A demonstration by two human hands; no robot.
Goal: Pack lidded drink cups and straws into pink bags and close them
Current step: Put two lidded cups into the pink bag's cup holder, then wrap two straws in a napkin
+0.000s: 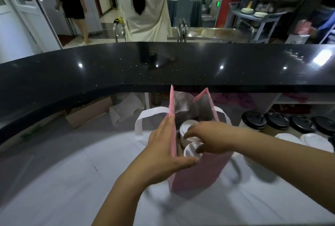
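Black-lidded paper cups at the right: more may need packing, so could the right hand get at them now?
Probably yes. The black-lidded paper cups stand in the open just right of the pink paper bag, nothing between; the right hand is busy on a white-lidded cup inside it.

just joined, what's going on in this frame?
A person is packing a pink bag that stands upright on the white-covered table. The left hand lies flat against the bag's left wall, holding the mouth open. The right hand reaches into the top, over two white-lidded cups inside; blur hides whether it grips one. The bag is not yet closed and no straw shows. Black-lidded cups stand to the right.
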